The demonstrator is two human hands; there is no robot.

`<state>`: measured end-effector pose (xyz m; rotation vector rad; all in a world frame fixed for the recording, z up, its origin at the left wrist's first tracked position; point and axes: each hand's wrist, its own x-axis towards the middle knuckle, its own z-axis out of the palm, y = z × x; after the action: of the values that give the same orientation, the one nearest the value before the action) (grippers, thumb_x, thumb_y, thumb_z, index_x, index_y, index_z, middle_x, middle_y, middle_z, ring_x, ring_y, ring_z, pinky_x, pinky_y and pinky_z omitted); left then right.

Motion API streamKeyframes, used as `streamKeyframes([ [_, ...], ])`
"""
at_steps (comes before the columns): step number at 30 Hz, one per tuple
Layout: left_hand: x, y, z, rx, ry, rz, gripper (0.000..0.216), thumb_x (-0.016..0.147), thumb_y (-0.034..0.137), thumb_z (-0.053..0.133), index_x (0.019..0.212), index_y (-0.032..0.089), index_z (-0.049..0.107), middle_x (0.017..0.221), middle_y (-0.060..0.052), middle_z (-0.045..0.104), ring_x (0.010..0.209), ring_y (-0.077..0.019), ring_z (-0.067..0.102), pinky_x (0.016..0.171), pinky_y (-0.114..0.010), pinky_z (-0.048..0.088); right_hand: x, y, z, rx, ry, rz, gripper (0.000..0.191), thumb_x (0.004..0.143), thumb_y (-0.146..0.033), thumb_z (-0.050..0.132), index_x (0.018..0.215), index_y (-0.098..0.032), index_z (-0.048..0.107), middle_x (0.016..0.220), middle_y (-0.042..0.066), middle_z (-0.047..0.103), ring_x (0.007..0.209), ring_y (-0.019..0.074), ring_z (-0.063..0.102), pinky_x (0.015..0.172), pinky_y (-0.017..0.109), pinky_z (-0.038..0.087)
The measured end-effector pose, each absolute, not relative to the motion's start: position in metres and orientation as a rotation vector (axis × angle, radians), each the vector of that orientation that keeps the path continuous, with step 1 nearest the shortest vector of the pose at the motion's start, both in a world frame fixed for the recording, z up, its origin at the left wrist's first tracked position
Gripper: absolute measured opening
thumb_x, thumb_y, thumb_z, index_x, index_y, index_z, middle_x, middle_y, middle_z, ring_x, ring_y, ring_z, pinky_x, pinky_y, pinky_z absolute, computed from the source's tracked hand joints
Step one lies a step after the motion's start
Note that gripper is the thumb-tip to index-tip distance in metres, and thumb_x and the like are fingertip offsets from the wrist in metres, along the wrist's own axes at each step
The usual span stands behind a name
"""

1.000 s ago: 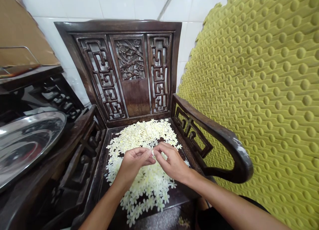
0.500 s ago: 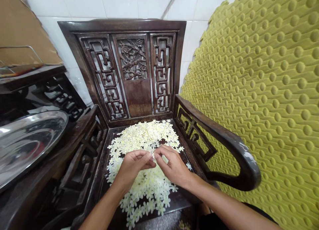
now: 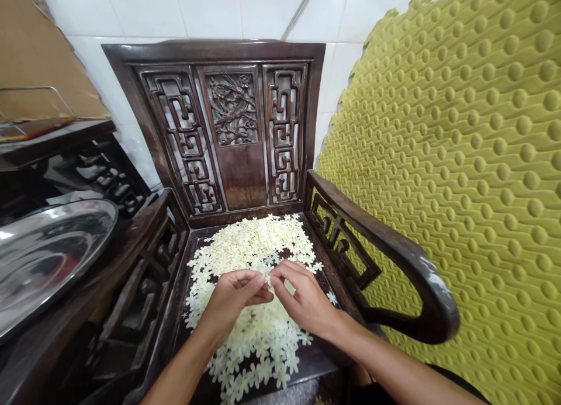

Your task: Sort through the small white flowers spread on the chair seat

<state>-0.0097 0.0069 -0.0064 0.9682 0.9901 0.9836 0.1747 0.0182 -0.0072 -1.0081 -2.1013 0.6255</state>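
My left hand (image 3: 241, 294) and my right hand (image 3: 302, 291) meet fingertip to fingertip over the chair seat. A small white flower (image 3: 267, 278) is pinched between them, mostly covered by my fingers. Both hands are closed, thumbs against forefingers. Beneath and around them spreads a thick layer of loose white flowers (image 3: 254, 241), pale yellow at the centres. The heap is densest toward the chair back, and dark seat wood shows through in patches. One lone flower (image 3: 332, 298) lies to the right of my right hand.
The dark carved wooden chair has a tall back (image 3: 241, 171) against a white tiled wall (image 3: 210, 10) and a curved right armrest (image 3: 421, 276). A shiny metal tray (image 3: 100, 229) rests at the left. A yellow-green bumpy foam mat (image 3: 460, 130) stands along the right side.
Both hands stay together at the flower, with only slight finger movement. The whole view has shifted a little, so the chair sits slightly lower in it.
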Motion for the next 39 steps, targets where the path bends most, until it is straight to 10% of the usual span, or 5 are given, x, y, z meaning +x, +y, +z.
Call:
streamKeyframes([
  [23,-0.005,0.010,-0.019,1.433,1.256,1.116,0.021,0.086,0.035,0.061,0.080,0.016,0.066,0.075,-0.002,0.067,0.073,-0.0164,0.063,0.070,-0.026,0.049,0.168,0.013,-0.003,-1.104,-2.069,0.676,0.015,0.093,-0.034,0.059,0.086,-0.021,0.058,0.078,-0.001,0.061,0.076,0.0155,0.056,0.078,0.030,0.038],
  [39,-0.023,0.020,-0.025,1.416,1.350,1.049,0.025,0.086,0.040,0.057,0.074,0.018,0.060,0.064,0.000,0.061,0.065,-0.0168,0.060,0.065,-0.027,0.049,0.183,0.038,-0.017,-1.244,-2.149,0.459,0.019,0.081,-0.008,0.048,0.065,-0.018,0.047,0.062,-0.004,0.051,0.061,0.0118,0.048,0.068,0.026,0.032],
])
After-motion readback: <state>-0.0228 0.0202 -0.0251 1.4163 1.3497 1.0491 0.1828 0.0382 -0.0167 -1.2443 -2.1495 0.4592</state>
